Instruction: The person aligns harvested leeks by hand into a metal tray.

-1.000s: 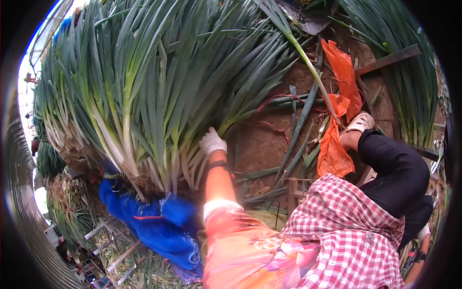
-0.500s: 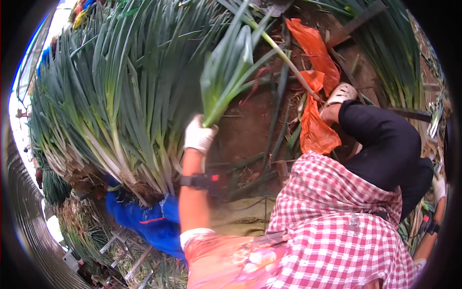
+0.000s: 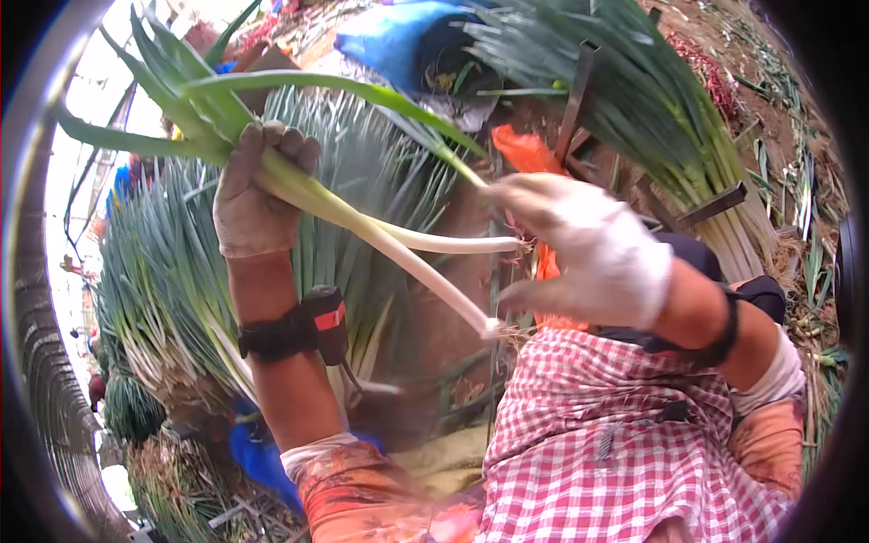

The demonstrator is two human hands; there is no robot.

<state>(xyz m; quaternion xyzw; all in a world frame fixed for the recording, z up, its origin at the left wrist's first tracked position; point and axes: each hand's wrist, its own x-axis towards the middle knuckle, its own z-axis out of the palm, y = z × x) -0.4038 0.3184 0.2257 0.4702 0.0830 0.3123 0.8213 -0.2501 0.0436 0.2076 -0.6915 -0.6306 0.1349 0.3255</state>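
Raised at the upper left, my left hand (image 3: 262,192), in a pale glove, is wrapped round green onions (image 3: 339,211). Their leaves fan out to the left above the hand, and two white stems point right, with roots at the tips. My right hand (image 3: 588,249), gloved too and blurred by motion, is just right of the root ends with thumb and fingers apart. A thin leafy stalk (image 3: 459,166) reaches the fingertips of my right hand; whether the hand touches it I cannot tell.
A large upright mass of green onions (image 3: 172,299) stands at the left. Another bundle (image 3: 643,118) lies in a metal frame (image 3: 712,205) at the upper right. Orange plastic (image 3: 525,149) is behind my right hand. Blue plastic (image 3: 389,41) lies at the top.
My left hand has risen up and left with the onions, whose white stems now show. My right hand has come from the far right edge to beside the roots. The view has shifted.
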